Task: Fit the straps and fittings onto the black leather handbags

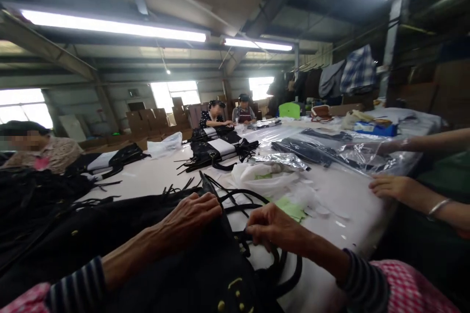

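A large black bag (176,264) with gold metal fittings lies across the near edge of the table. My left hand (196,212) rests at its upper edge, with the fingers curled over the black fabric and gripping it. To the right, my right hand (273,227) is pinched at the bag's side, among black cord-like straps (290,279). What sits between those fingertips is too small to make out. Loops of strap curve above and below the right hand.
Black bags with white paper bands (222,146) lie across the white table (330,225). Crumpled white plastic (257,176) and green scraps (290,208) are beyond my right hand. At right, a co-worker's hands handle clear plastic (352,156). Other people sit at the far side and left.
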### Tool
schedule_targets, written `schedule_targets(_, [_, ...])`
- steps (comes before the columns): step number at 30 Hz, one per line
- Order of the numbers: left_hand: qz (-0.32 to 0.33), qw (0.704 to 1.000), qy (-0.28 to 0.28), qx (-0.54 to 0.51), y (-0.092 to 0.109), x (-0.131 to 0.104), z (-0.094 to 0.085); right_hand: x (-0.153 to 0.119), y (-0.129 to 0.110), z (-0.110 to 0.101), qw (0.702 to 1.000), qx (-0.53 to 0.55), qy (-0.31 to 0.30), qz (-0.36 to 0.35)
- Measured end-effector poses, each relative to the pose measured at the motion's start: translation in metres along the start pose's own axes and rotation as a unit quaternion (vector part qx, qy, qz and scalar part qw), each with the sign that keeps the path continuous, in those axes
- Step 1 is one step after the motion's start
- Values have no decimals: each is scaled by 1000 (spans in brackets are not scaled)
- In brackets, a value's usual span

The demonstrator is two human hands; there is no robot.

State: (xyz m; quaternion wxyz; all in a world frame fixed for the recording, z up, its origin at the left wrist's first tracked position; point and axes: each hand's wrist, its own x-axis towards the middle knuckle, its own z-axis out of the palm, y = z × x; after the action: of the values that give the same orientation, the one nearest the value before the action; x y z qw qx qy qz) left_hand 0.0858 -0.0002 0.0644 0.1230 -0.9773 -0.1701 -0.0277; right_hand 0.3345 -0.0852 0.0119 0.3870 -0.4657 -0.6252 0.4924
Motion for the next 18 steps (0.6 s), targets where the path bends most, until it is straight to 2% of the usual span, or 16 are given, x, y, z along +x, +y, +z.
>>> schedule_targets(3, [-2,997,39,69,-7,-4,-5,20,4,17,996,24,73,-52])
schedule_targets(5, [-25,995,66,72,-12,-10,-11,33,-1,28,990,35,107,-87])
schedule_targets(7, [-34,995,79,48,-16,-17,-16,46,-7,38,986,26,114,-116])
schedule_targets(10, [9,998,51,-20,-15,-25,-23,61,-5,54,980,-65,38,-185])
schedule_targets(13, [6,997,-3,-83,-11,-28,-33,66,7,67,949,-204,-37,-238])
schedule_targets(16, [-28,995,-37,-92,-7,-32,-45,64,19,70,927,-287,-37,-239])
schedule_targets(18, [-16,997,-33,-73,-5,-40,-46,64,24,68,924,-303,-25,-233])
